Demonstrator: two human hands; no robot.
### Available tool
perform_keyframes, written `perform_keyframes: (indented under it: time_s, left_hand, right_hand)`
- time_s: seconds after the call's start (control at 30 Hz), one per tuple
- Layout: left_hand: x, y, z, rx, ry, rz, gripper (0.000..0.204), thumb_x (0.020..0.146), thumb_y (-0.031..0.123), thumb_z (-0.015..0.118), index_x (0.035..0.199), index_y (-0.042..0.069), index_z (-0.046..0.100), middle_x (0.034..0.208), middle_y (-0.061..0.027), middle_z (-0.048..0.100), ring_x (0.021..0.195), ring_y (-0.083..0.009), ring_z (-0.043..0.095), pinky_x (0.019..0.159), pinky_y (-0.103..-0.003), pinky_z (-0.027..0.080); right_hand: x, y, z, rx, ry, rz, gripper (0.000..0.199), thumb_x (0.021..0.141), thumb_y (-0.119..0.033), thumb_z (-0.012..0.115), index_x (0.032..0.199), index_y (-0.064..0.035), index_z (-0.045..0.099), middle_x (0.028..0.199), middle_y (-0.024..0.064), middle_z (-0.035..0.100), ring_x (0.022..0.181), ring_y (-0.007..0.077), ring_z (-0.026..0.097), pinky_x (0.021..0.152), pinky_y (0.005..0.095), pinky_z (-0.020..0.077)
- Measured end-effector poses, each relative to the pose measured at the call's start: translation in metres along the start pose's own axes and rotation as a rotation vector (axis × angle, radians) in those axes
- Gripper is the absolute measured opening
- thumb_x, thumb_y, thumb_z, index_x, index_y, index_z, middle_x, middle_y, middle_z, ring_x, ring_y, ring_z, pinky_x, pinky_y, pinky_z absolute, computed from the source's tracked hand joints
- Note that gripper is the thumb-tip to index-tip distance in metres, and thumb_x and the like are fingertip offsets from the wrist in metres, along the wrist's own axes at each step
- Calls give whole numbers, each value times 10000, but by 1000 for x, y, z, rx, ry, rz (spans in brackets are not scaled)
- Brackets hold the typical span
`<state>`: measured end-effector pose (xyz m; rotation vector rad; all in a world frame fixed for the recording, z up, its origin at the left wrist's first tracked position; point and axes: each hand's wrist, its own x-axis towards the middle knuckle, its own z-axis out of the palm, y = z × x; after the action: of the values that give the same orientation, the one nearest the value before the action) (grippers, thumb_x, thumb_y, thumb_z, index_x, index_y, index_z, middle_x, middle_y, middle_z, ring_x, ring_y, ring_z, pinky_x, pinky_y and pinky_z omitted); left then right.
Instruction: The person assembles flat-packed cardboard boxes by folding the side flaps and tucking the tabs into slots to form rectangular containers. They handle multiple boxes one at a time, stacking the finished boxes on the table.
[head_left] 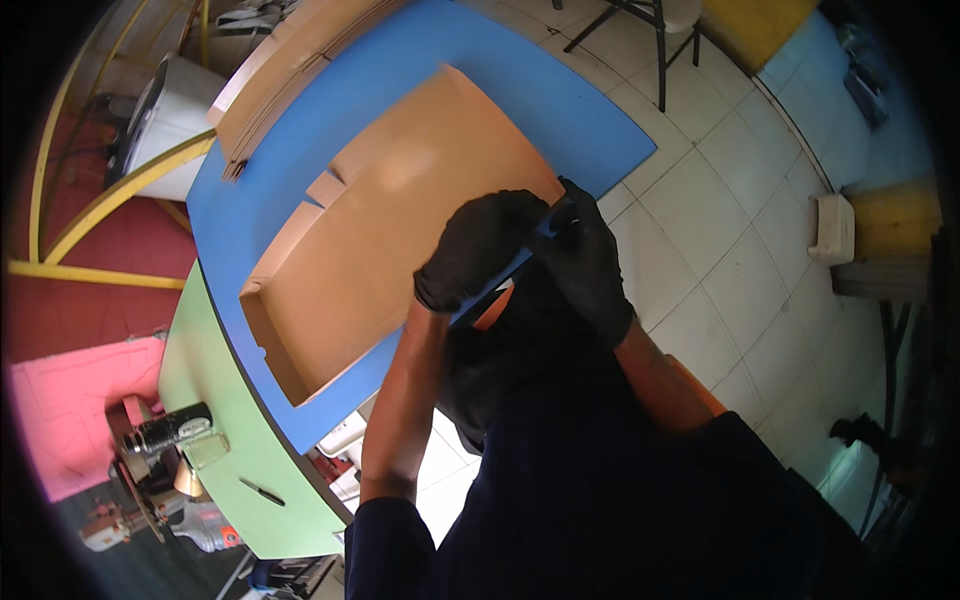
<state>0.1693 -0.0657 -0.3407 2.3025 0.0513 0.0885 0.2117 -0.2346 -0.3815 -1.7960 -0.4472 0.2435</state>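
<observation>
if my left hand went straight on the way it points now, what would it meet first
Probably the right hand, close by at a corner of the cardboard box; the box's edge might come first, depth is unclear.

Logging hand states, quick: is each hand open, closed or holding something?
Left hand: fingers curled at the cardboard box; grip can't be told.
Right hand: fingers bent at its corner; grip can't be told.

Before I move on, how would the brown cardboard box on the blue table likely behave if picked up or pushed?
The cardboard box looks light for its size, being thin-walled and open. It seems unlikely to roll or tip, given its broad flat base. The upright end wall should stiffen that end, while the notched side may flex.
</observation>
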Motion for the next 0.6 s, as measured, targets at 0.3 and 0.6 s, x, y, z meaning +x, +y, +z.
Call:
perform_keyframes:
  time_s: [0.3, 0.6]
  left_hand:
    - [54, 3, -16, -20, -370, -87, 258, 967, 274, 659, 910, 38, 745, 799, -119, 699, 713, -252, 658, 717, -352, 514]
    - [53, -19, -8, 133, 20, 607, 169, 928, 117, 636, 995, -19, 710, 913, -182, 705, 834, -366, 672, 779, -404, 526]
  right_hand:
    - [-1, 1, 4, 541, 109, 169, 491, 947, -89, 742, 1386, 44, 567, 1025, 84, 679, 882, 153, 659, 768, 300, 539]
    - [-3, 6, 8, 662, 150, 217, 466, 902, -58, 787, 1318, 14, 587, 856, 12, 611, 737, 78, 598, 645, 243, 493]
